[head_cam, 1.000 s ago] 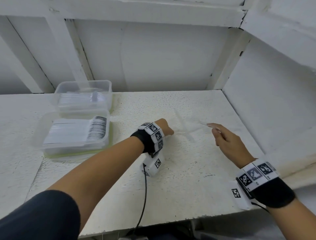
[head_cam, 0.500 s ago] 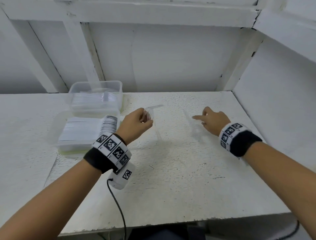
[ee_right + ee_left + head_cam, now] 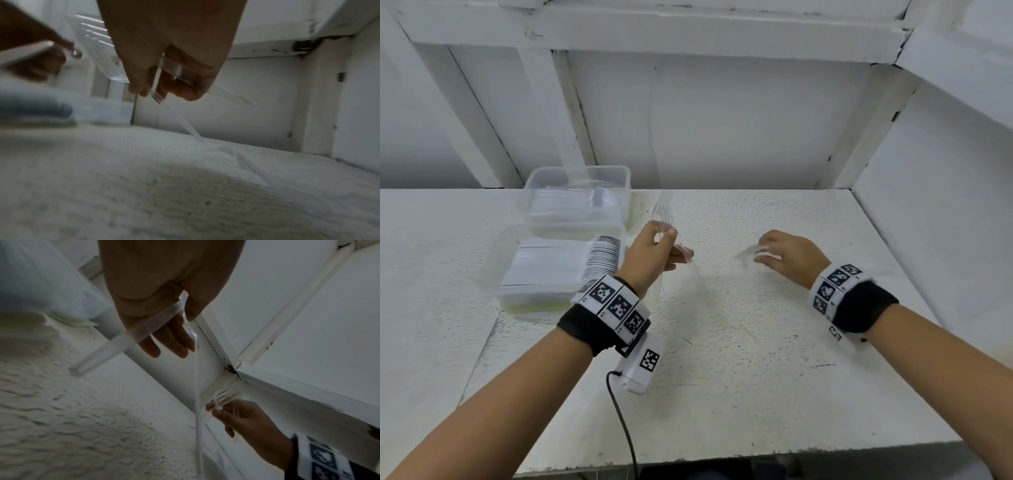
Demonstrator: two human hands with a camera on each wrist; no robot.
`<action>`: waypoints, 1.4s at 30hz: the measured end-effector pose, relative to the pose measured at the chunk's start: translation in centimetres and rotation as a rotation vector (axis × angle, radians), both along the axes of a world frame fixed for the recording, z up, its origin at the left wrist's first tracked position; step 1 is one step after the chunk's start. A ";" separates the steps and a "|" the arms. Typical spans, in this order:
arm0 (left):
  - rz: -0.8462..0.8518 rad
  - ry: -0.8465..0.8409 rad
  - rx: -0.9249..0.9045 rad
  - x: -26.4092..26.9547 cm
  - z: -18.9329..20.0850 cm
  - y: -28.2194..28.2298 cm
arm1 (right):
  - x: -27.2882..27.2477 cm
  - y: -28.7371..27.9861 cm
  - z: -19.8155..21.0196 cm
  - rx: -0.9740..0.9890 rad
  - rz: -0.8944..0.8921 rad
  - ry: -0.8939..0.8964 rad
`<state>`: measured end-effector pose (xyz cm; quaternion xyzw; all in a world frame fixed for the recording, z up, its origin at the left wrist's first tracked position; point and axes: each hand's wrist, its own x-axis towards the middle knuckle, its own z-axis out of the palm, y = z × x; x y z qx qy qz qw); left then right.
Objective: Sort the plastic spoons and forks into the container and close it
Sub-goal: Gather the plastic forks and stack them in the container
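Forks of clear plastic (image 3: 665, 211) stand up out of the left hand (image 3: 650, 258), tines toward the back wall, with the handles pinched between thumb and curled fingers. Against the white table (image 3: 739, 377) the plastic nearly vanishes in the head view, so how many pieces the hand holds cannot be told. The left wrist view shows more: one flat handle (image 3: 115, 344) crosses the palm, and a second thin strip (image 3: 197, 386) hangs down past the fingertips.

The right hand (image 3: 789, 257) hovers just above the table, well apart from the left, fingers curled round more clear cutlery (image 3: 748, 255) that reads only as a blur from above. The right wrist view shows a handle (image 3: 174, 71) clamped between thumb and fingers and another piece (image 3: 236, 154) lying on the table below; the left wrist view shows fork tines (image 3: 224, 394) fanning out of that hand.

The open container (image 3: 578, 198) sits at the table's left rear with stacked clear cutlery inside. A second tub (image 3: 551, 270), nearer the person and touching it, holds a stack whose ends show as dark stripes. Both tubs are blurred in the wrist views.
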<state>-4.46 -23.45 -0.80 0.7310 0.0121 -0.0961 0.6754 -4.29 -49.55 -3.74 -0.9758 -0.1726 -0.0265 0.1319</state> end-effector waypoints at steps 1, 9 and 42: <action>0.010 -0.009 -0.003 0.3 0.1 -0.4 | -0.4 -0.2 0.5 0.082 -0.058 -0.028; -0.124 -0.037 0.210 2.9 -0.9 -8.3 | -2.7 -5.5 3.0 1.088 -0.710 0.088; -0.445 -0.217 0.840 6.1 0.4 -8.0 | -2.0 -7.9 -0.6 -0.105 -0.552 0.468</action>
